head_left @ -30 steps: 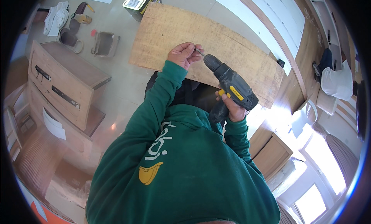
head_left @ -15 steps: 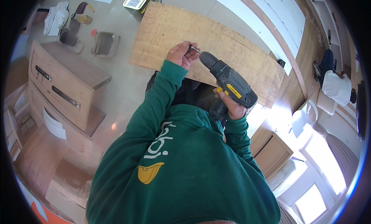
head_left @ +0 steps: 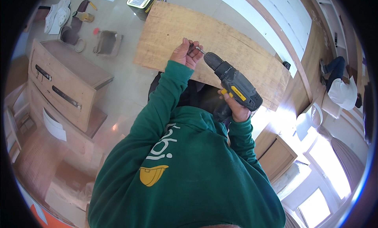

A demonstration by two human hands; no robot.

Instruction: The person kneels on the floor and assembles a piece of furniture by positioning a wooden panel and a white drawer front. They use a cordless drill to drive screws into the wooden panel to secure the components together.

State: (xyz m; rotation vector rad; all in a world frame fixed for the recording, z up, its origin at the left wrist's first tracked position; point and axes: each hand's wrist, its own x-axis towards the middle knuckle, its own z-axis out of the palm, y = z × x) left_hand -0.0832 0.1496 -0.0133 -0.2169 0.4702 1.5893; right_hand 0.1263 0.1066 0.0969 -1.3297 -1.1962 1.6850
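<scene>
My right hand (head_left: 238,109) is wrapped round the grip of a black and yellow cordless drill (head_left: 233,81), a finger by its yellow trigger. The drill points up and left, over the near edge of a wooden board (head_left: 220,35). From its chuck a thin metal bit (head_left: 200,50) reaches to my left hand (head_left: 185,54). That hand has its palm turned up and its fingers curled about a small dark piece (head_left: 191,47) at the bit's tip. The piece is too small to name; it may be a screw.
A metal can (head_left: 142,2) stands at the board's far left corner. To the left are a wooden drawer unit (head_left: 65,90), an open box (head_left: 107,43), a bottle (head_left: 84,17) and white clogs (head_left: 59,16). Another person (head_left: 341,93) is low at the far right, near a wooden cabinet (head_left: 275,157).
The fingers of my left hand have loosened a little, and the dark piece shows more. The drill has barely moved. The person at the right has shifted slightly.
</scene>
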